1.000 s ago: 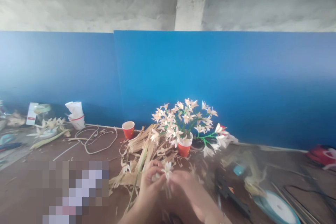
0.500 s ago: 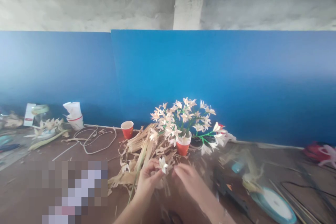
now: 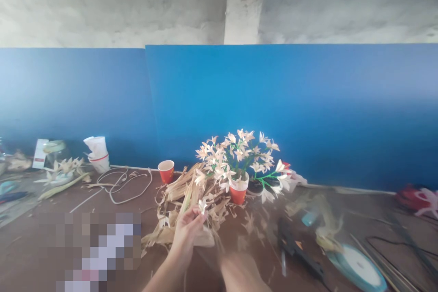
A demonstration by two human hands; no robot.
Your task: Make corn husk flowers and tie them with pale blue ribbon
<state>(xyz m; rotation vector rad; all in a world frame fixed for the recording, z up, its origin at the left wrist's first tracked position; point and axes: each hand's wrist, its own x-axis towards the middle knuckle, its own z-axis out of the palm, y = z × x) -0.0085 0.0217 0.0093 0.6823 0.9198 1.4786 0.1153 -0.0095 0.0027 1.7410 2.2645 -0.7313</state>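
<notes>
My left hand (image 3: 187, 228) pinches a small white flower (image 3: 202, 206) between thumb and fingers, its petals pointing up. Beneath and behind that hand lies a heap of dried corn husks (image 3: 185, 198). Low in the view, my right hand (image 3: 239, 262) is smeared by motion over the brown table, its fingers blurred; whether it holds anything cannot be made out. Beyond both hands, a red and white paper cup (image 3: 238, 195) carries a bunch of pale flowers (image 3: 239, 150) on green stems.
A black glue gun (image 3: 297, 248) lies to the right, near a blue-rimmed ribbon roll (image 3: 362, 267). Another red cup (image 3: 166, 172) and a looped white cable (image 3: 132, 198) are at the back left. A blue panel (image 3: 239, 91) stands behind the table.
My left hand has shifted left and slightly up with the white flower. My right hand has dropped down and back, away from the flower, and is now more blurred.
</notes>
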